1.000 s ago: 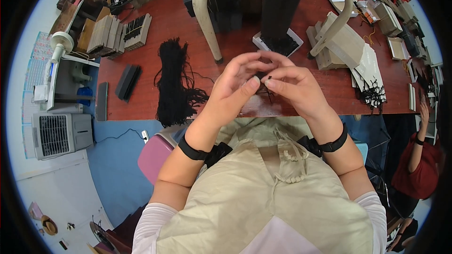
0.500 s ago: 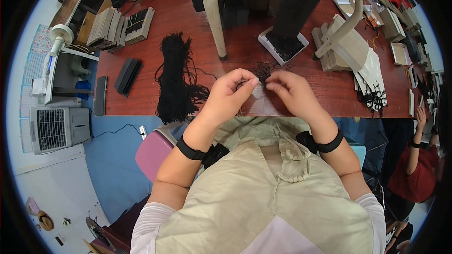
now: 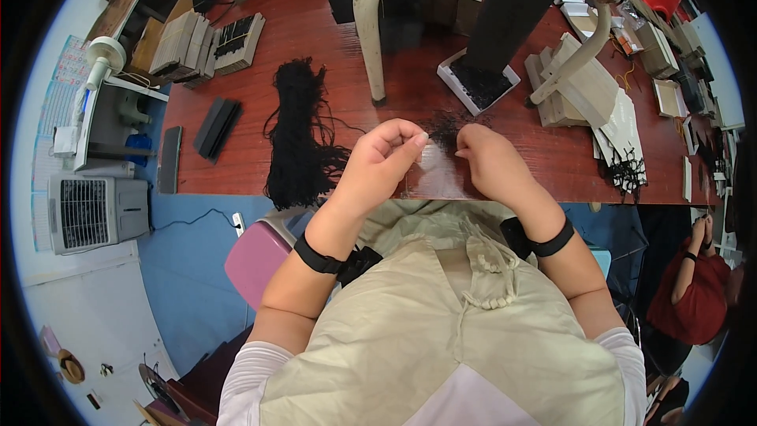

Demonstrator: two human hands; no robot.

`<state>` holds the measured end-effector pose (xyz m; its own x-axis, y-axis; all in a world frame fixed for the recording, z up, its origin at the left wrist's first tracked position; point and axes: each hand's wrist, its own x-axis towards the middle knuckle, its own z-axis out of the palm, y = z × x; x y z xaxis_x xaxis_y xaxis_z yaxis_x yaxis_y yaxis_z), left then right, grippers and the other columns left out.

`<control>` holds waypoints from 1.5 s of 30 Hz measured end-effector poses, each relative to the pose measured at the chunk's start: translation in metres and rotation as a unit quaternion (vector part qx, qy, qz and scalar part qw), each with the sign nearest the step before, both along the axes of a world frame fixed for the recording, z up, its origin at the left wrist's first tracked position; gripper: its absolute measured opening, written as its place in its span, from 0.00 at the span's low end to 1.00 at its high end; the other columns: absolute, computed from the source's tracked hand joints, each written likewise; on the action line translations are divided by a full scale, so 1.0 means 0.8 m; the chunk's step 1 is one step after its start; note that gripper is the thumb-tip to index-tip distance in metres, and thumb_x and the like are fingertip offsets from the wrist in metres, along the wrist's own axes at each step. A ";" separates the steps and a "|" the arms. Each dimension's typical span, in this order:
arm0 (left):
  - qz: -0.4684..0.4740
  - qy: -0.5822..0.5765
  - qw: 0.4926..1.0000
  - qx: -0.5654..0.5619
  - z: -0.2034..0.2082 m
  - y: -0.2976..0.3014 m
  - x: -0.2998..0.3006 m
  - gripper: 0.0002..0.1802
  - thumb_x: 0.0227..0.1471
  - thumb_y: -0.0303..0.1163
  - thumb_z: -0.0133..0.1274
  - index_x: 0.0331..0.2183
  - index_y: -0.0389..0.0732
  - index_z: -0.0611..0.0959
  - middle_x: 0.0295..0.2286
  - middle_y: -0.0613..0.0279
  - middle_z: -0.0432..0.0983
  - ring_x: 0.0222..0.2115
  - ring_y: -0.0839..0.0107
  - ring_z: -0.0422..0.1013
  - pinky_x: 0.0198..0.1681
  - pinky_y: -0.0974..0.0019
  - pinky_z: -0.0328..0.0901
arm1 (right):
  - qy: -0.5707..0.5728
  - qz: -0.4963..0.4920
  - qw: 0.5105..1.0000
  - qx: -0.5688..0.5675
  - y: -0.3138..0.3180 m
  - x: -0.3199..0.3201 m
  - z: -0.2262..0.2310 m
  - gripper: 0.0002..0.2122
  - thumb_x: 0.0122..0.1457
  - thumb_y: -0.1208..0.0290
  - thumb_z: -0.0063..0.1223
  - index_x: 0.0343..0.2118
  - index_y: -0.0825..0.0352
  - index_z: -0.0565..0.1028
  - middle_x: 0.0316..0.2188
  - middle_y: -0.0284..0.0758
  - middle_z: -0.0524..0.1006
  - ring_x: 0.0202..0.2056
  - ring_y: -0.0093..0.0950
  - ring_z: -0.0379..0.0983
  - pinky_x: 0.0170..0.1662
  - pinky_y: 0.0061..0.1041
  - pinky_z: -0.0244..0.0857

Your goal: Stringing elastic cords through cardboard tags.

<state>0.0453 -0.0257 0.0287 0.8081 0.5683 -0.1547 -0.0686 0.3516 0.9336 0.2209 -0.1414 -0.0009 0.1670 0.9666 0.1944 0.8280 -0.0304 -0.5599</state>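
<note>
At the near edge of the red-brown table my left hand (image 3: pixel 384 159) is closed, thumb and forefinger pinched together. What it holds is too small or hidden to make out. My right hand (image 3: pixel 498 162) is a short way off, its fingers curled and pressed together; anything inside them is hidden. Between and just beyond the hands lies a scatter of small black pieces (image 3: pixel 446 125). Left of my left hand is a thick bundle of black cords (image 3: pixel 298 138), hanging slightly over the table edge. One loose strand runs from it toward my left wrist.
A white open box (image 3: pixel 510 79) of black bits stands beyond my hands, by a dark upright block (image 3: pixel 512 12). Two pale curved legs (image 3: pixel 367 39) rest on the table. Card stacks (image 3: pixel 240 43) stand at far left; white cards (image 3: pixel 623 130) lie right. Another person (image 3: pixel 690 300) sits at far right.
My right hand has drawn a little away from the left, its fingers more curled. The left hand stays pinched, nearly in place. The person at far right has lowered a raised hand.
</note>
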 end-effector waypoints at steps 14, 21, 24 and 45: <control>0.027 0.008 0.965 0.262 -0.012 -0.013 0.013 0.04 0.55 0.23 0.50 0.34 0.35 0.75 0.26 0.72 0.70 0.26 0.87 0.64 0.29 0.81 0.59 | 0.654 -0.044 0.754 -0.037 0.009 -0.006 0.060 0.07 0.55 0.77 0.54 0.35 0.74 0.75 0.22 0.29 0.73 0.19 0.14 0.65 0.21 0.14 0.59; 0.034 0.011 0.970 0.241 -0.012 -0.015 0.011 0.04 0.55 0.23 0.49 0.35 0.35 0.75 0.25 0.73 0.69 0.25 0.87 0.63 0.27 0.81 0.58 | 0.641 -0.059 0.765 -0.025 0.009 -0.009 0.053 0.06 0.54 0.77 0.54 0.33 0.73 0.75 0.22 0.30 0.73 0.19 0.15 0.65 0.20 0.14 0.59; 0.060 -0.025 0.964 0.258 -0.017 -0.017 0.013 0.04 0.55 0.22 0.49 0.35 0.35 0.75 0.25 0.73 0.69 0.25 0.88 0.62 0.27 0.81 0.58 | 0.651 -0.066 0.755 -0.038 0.010 -0.008 0.045 0.05 0.54 0.78 0.53 0.32 0.73 0.74 0.22 0.30 0.73 0.20 0.16 0.66 0.21 0.14 0.59; 0.005 -0.027 0.999 0.032 -0.002 -0.015 0.008 0.04 0.56 0.27 0.50 0.35 0.37 0.77 0.25 0.76 0.69 0.24 0.90 0.59 0.25 0.83 0.55 | 0.750 -0.016 0.662 0.015 0.002 0.017 0.043 0.04 0.55 0.78 0.54 0.34 0.70 0.74 0.29 0.35 0.75 0.27 0.22 0.73 0.28 0.17 0.68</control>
<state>0.0521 -0.0380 0.0270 0.8087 0.5834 -0.0748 -0.1224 0.2913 0.9488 0.2342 -0.1402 0.0337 0.2146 0.9574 -0.1930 -0.6593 -0.0038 -0.7518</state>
